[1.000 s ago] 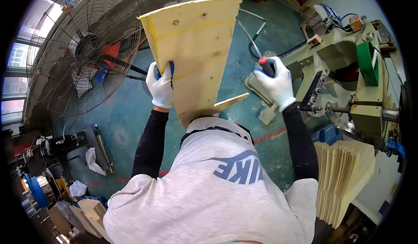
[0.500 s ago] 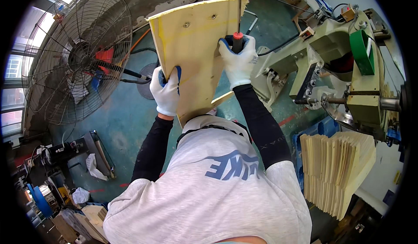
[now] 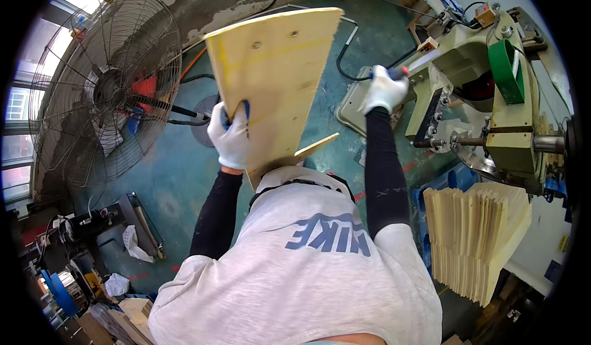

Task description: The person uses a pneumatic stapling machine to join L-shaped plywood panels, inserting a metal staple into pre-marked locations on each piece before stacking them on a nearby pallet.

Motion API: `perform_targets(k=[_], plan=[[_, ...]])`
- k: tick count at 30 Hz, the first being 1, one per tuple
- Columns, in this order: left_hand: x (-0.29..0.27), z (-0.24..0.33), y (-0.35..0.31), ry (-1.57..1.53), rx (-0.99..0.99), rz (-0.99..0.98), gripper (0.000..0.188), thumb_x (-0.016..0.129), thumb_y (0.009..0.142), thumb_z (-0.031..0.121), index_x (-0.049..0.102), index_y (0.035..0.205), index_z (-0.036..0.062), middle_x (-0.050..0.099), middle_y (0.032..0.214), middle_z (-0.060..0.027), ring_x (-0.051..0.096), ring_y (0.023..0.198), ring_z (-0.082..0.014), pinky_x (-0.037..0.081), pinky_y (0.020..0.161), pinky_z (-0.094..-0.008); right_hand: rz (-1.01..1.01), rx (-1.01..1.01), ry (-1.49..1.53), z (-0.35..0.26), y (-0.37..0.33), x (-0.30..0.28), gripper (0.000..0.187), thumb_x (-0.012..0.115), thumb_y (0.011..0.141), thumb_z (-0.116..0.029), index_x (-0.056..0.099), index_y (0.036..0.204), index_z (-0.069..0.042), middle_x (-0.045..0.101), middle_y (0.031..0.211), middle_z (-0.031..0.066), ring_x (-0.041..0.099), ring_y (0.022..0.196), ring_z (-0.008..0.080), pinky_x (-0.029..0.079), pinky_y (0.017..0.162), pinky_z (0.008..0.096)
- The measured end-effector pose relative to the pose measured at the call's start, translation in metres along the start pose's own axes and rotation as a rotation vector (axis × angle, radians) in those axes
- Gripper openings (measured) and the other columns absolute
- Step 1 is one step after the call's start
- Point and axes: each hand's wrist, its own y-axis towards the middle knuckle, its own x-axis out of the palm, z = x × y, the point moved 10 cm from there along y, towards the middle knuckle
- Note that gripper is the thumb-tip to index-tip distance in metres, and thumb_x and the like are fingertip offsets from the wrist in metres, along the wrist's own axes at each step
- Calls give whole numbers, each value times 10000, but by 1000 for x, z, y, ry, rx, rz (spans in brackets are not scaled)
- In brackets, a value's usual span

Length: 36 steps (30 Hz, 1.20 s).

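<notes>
My left hand [image 3: 230, 137], in a white glove with blue palm, grips the left edge of a pale plywood panel [image 3: 271, 74]. The panel stands tilted up in front of my body, its wider end away from me. Two metal-rimmed holes and yellow lines mark its face. To the right of the panel, clear of it, my right hand [image 3: 385, 91] is closed around a hand tool [image 3: 402, 72] with a dark handle and red collar. Its long narrow metal blade is not discernible now, and the hand is slightly blurred.
A large wire-cage fan [image 3: 104, 89] stands at the left. A green machine [image 3: 474, 56] with a wheel fills the right. Below it, a stack of plywood pieces [image 3: 474, 240] sits by a blue pallet [image 3: 421, 212]. A wooden strip [image 3: 317, 145] juts out near my waist.
My right hand has swung right and slightly down, away from the panel's right edge, carrying the tool. The panel has shifted slightly left and down, still in my left hand.
</notes>
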Motion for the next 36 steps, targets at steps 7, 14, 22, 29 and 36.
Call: perform_targets(k=[7, 14, 22, 29, 36], plan=[[-45, -27, 36, -89, -56, 28, 138, 671, 1002, 117, 597, 933, 23, 537, 806, 74, 445, 731, -10, 377, 636, -193, -305, -30, 22, -25, 28, -23, 172, 677, 991, -188, 586, 1031, -48, 586, 805, 1, 516, 549, 71, 439, 490, 230], [-29, -34, 24, -60, -62, 29, 93, 690, 982, 85, 619, 970, 27, 571, 844, 54, 471, 750, -33, 388, 636, -211, -450, -334, 230, -163, 29, -49, 382, 565, 993, -115, 514, 1357, -12, 619, 976, 41, 562, 685, 72, 480, 595, 242], [-15, -58, 13, -183, -154, -86, 144, 621, 1030, 91, 560, 915, 28, 542, 825, 40, 475, 750, -43, 423, 682, -209, 306, -1230, -531, -348, 99, -101, 326, 657, 895, -248, 712, 1178, -94, 674, 1125, 201, 627, 1060, 389, 495, 940, 457], [-21, -56, 15, -188, -154, -61, 61, 657, 1003, 62, 620, 989, 15, 558, 818, 54, 481, 764, -30, 410, 687, -201, -143, -568, -1183, -296, 173, -91, 551, 541, 945, -570, 738, 1080, -74, 726, 1051, 197, 685, 1013, 385, 505, 904, 427], [-23, -46, 21, -175, -143, -66, 70, 688, 967, 50, 640, 984, 2, 573, 829, 56, 474, 757, -15, 408, 684, -194, -34, -992, -381, -293, 3, -93, 373, 721, 917, -185, 642, 1240, -16, 653, 1201, 151, 653, 1029, 251, 531, 913, 380]])
